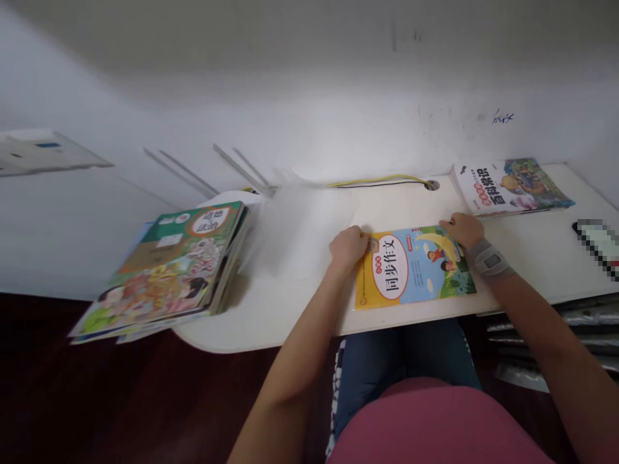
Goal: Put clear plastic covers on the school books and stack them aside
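A thin yellow-and-blue Chinese composition book (416, 264) lies face up near the front edge of the white desk, its cover showing children and a crescent moon. Its upper left corner is pinched by my left hand (349, 247), the fingers closed. My right hand (464, 231), with a grey band on the wrist, grips the upper right corner, also closed. Just left of my left hand spreads a blurred, see-through sheet (294, 235) that looks like plastic film.
A stack of books (178, 264) stands at the desk's left end, partly overhanging it. More books (512, 187) lie at the back right. A phone-like object (598, 248), pixelated, rests at the far right. A yellow cable (387, 178) runs along the wall into a desk hole.
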{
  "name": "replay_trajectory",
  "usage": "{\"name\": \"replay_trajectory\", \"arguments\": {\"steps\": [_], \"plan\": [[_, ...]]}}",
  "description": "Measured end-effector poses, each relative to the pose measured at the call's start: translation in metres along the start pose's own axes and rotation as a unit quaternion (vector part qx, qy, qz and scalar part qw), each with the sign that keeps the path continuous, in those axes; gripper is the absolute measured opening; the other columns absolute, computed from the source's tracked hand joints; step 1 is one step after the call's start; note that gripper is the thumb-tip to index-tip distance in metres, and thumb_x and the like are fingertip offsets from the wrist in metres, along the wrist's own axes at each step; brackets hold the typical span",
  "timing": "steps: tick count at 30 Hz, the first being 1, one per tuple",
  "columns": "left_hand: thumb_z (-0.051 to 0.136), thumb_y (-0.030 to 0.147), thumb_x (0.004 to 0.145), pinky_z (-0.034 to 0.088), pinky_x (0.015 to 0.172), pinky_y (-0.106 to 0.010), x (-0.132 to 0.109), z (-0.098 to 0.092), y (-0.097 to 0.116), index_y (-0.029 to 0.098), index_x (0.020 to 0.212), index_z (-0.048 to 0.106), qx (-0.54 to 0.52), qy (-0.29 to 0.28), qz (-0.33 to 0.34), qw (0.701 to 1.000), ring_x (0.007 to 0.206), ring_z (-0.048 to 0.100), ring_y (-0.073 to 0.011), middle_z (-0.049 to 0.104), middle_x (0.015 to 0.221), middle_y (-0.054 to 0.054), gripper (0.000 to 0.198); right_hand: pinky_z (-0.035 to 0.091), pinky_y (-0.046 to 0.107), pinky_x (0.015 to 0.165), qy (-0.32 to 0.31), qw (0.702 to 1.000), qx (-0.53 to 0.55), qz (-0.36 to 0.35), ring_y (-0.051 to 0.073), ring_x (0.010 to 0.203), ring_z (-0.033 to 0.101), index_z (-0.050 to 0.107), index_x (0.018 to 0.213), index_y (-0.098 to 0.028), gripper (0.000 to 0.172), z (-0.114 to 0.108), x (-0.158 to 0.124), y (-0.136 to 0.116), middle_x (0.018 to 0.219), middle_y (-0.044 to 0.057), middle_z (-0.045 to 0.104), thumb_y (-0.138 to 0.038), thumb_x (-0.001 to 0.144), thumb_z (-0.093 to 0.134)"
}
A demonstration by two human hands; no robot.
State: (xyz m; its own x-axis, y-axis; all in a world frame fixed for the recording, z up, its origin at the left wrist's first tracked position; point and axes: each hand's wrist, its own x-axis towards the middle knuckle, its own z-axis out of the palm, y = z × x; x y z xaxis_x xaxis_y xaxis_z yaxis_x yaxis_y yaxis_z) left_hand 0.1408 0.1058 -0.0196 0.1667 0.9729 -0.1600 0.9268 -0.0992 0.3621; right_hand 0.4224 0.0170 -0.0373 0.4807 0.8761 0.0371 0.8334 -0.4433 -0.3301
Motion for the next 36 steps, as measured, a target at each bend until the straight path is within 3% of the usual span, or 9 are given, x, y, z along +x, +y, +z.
{"name": "replay_trajectory", "arguments": {"steps": [3,6,10,13,18,20,24,31,36], "plan": [[0.047,0.035,0.086,0.045,0.080,-0.040,-0.006,0.001,0.007,0.017,0.113,0.057,0.088,0.049,0.050,0.994,0.102,0.059,-0.0305,0.064,0.111,-0.017,0.034,0.040,0.031,0.065,0.007,0.995,-0.103,0.004,0.026,0.082,0.064,0.064,0.092,-0.016,0.044,-0.001,-0.005,-0.004,0.087,0.013,0.070,-0.056,0.083,0.048],[0.047,0.021,0.086,0.042,0.091,-0.041,-0.011,0.012,0.020,0.017,0.121,0.054,0.135,0.102,0.183,0.968,0.115,0.051,-0.0292,0.055,0.128,-0.017,0.036,0.041,0.032,0.066,-0.004,0.992,-0.128,-0.004,0.026,0.084,0.065,0.061,0.100,-0.018,0.043,-0.002,-0.007,-0.005,0.090,0.011,0.070,-0.056,0.086,0.046],[0.037,0.021,0.093,0.036,0.099,-0.041,-0.019,0.037,0.044,0.021,0.118,0.058,0.104,0.036,0.329,0.938,0.117,0.050,-0.0234,0.056,0.130,-0.010,0.032,0.043,0.034,0.068,-0.021,0.989,-0.146,-0.008,0.027,0.087,0.065,0.060,0.103,-0.018,0.044,-0.007,-0.006,-0.004,0.092,0.013,0.070,-0.056,0.088,0.042],[0.033,0.034,0.097,0.031,0.103,-0.047,-0.025,0.053,0.053,0.020,0.116,0.058,0.076,0.072,0.330,0.938,0.118,0.049,-0.0245,0.060,0.125,-0.010,0.035,0.045,0.036,0.072,0.008,0.984,-0.171,-0.041,0.029,0.092,0.063,0.060,0.104,-0.014,0.041,-0.012,-0.007,-0.011,0.097,0.017,0.068,-0.049,0.089,0.045],[0.038,0.034,0.095,0.033,0.100,-0.044,-0.026,0.062,0.049,0.019,0.116,0.059,0.073,0.125,0.327,0.934,0.111,0.052,-0.0248,0.059,0.122,-0.011,0.034,0.042,0.038,0.092,0.005,0.934,-0.150,-0.325,0.025,0.109,0.057,0.062,0.106,-0.012,0.028,0.003,-0.028,-0.052,0.113,0.018,0.064,-0.019,0.091,0.040],[0.039,0.029,0.094,0.034,0.098,-0.042,-0.025,0.061,0.047,0.019,0.115,0.060,0.078,0.130,0.327,0.933,0.109,0.053,-0.0244,0.060,0.119,-0.010,0.031,0.038,0.034,0.101,-0.008,0.921,-0.136,-0.365,0.021,0.118,0.052,0.058,0.119,-0.013,0.035,0.016,-0.039,-0.066,0.126,0.015,0.059,-0.018,0.092,0.036],[0.040,0.028,0.093,0.035,0.096,-0.039,-0.025,0.060,0.046,0.022,0.118,0.060,0.077,0.134,0.319,0.935,0.107,0.053,-0.0238,0.060,0.118,-0.009,0.032,0.032,0.034,0.109,-0.002,0.927,-0.126,-0.355,0.023,0.130,0.043,0.049,0.131,-0.005,0.045,0.028,-0.044,-0.056,0.139,0.018,0.049,-0.024,0.095,0.031],[0.040,0.033,0.093,0.038,0.094,-0.038,-0.026,0.054,0.046,0.025,0.119,0.060,0.071,0.109,0.300,0.945,0.108,0.053,-0.0241,0.059,0.119,-0.008,0.034,0.035,0.041,0.108,0.010,0.949,-0.095,-0.301,0.025,0.131,0.043,0.049,0.130,-0.001,0.048,0.017,-0.024,0.018,0.137,0.021,0.050,-0.027,0.094,0.031],[0.035,0.036,0.094,0.040,0.088,-0.039,-0.018,0.040,0.032,0.018,0.109,0.063,0.105,0.094,0.261,0.955,0.104,0.054,-0.0276,0.061,0.109,-0.014,0.037,0.029,0.042,0.109,-0.006,0.959,-0.117,-0.258,0.026,0.135,0.036,0.042,0.135,0.001,0.051,0.018,-0.030,0.021,0.144,0.022,0.041,-0.028,0.095,0.029]]}}
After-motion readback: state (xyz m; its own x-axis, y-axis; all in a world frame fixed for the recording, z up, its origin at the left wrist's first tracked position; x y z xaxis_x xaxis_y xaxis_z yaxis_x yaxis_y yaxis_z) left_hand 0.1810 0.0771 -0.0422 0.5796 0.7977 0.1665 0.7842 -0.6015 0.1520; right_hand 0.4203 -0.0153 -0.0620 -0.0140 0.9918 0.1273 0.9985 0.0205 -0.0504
